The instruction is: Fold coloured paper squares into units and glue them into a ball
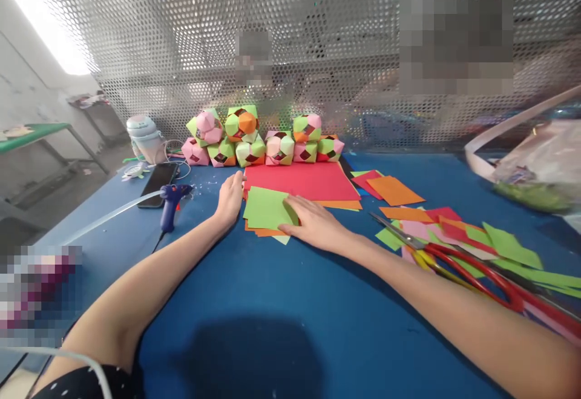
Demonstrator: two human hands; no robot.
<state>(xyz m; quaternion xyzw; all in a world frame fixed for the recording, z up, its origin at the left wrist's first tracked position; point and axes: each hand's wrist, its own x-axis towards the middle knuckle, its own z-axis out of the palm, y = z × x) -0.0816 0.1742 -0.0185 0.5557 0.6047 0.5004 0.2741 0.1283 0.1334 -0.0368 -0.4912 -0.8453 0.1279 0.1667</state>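
Green paper squares lie in a slightly uneven pile on a blue tabletop, with orange edges showing beneath, just in front of a wider stack of red paper sheets. The left hand is beside the pile's left edge, fingers extended and held close together; whether they touch the paper cannot be told. The right hand lies over the pile's right edge, its thumb apart from its fingers; whether it pinches any sheet cannot be told.

Behind the red sheets, hollow folded-paper balls in pink, green and orange stand in two tiers against a perforated metal screen, dark openings showing in their sides. To their left stands a pale blue lidded drink bottle, its contents hidden. Near it lie a dark smartphone and a white cord. Closer in is a blue glue gun, a long translucent glue stick running out from its rear.

On the right, a translucent plastic bag has something green low inside it, too blurred to name; a pale strap curves beside it. Nearer, red-handled scissors lie across green, pink, red and orange paper offcuts, their blade tips pointing toward the screen, with the right forearm in front of them.
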